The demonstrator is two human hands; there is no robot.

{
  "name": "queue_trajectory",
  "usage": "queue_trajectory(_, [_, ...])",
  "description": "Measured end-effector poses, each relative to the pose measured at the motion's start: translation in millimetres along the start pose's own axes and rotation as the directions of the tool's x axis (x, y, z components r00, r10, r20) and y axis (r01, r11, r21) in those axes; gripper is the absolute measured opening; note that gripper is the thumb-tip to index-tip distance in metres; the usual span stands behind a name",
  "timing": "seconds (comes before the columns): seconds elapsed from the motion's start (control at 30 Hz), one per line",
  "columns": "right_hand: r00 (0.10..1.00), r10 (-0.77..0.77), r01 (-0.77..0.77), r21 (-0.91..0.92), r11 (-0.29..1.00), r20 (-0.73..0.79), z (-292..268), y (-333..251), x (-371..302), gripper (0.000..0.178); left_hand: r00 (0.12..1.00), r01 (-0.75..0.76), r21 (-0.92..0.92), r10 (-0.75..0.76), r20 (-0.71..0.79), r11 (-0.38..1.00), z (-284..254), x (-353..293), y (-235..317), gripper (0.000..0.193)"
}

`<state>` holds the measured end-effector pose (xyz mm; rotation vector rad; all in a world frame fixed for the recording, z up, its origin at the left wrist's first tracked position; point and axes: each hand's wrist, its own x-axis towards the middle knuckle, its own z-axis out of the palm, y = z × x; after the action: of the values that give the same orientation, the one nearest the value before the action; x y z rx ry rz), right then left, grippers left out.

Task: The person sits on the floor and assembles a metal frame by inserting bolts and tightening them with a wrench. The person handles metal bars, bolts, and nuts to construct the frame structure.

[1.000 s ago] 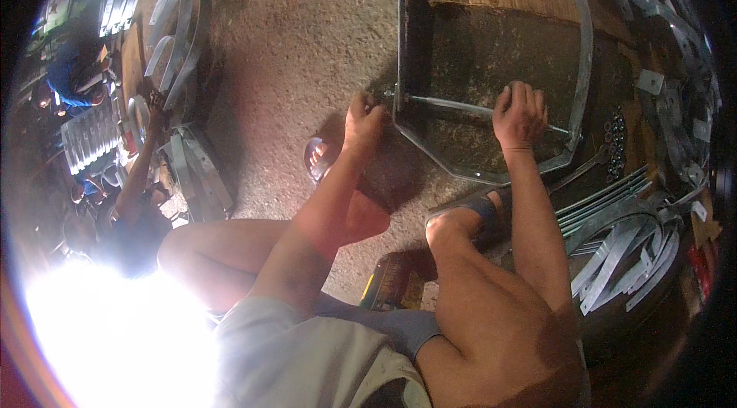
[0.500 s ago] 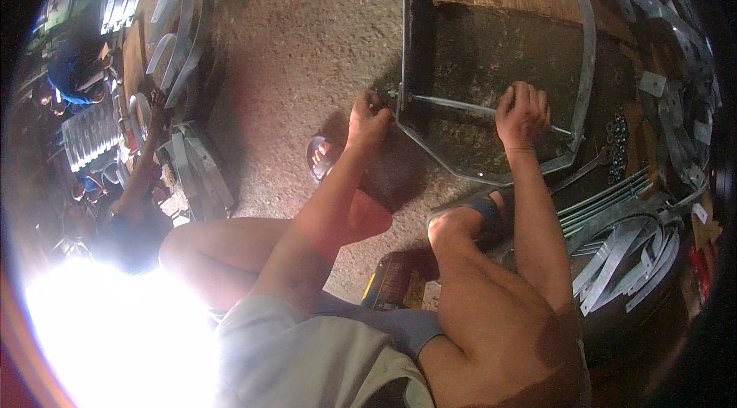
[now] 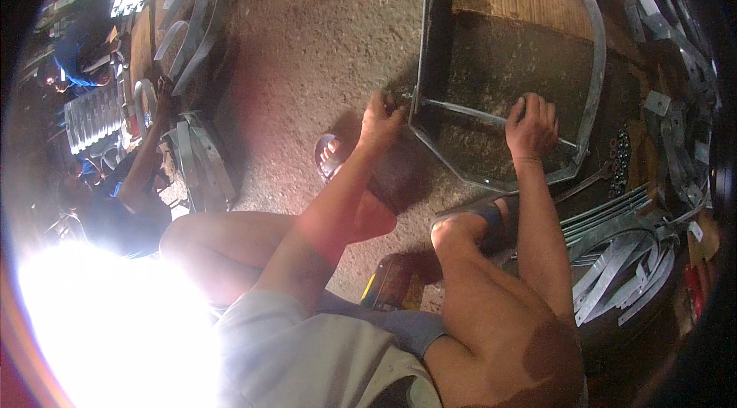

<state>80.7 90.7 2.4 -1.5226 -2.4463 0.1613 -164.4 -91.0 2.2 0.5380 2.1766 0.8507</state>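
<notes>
A bent grey metal band frame point(image 3: 595, 62), arch-shaped, stands on the ground in front of me. A thin metal rod point(image 3: 468, 110) crosses its lower part. My left hand point(image 3: 381, 120) is closed at the rod's left end, on the outside of the frame wall; what its fingers pinch is too small to tell. My right hand point(image 3: 531, 128) grips the rod near its right part, inside the frame. My feet in sandals rest just below the frame.
Bent metal strips point(image 3: 622, 270) pile up at the lower right, with small brackets point(image 3: 656, 101) and a string of dark washers point(image 3: 620, 155) at the right. More curved bands point(image 3: 188, 32) lie at the upper left beside another person point(image 3: 123, 185) squatting there.
Both hands stay on the rod and frame; only small shifts of my left fingers at the rod's end show.
</notes>
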Motion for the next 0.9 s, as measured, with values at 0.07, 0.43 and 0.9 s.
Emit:
queue_trajectory(0.07, [1.0,-0.019,0.019,0.002,1.0,-0.023,-1,-3,1,0.012,0.999,-0.032,-0.089,0.031,-0.007,0.996,3,4,-19,0.033])
queue_trajectory(0.43, [0.998,-0.003,0.005,-0.037,0.999,0.056,-5,-1,1,0.015,0.996,-0.005,-0.005,0.005,0.091,1.0,2,11,-19,0.047])
queue_trajectory(0.9, [0.999,-0.013,0.014,-0.038,0.999,0.033,-2,4,-1,0.013,0.984,0.166,-0.016,-0.165,0.061,0.986,1,2,18,0.031])
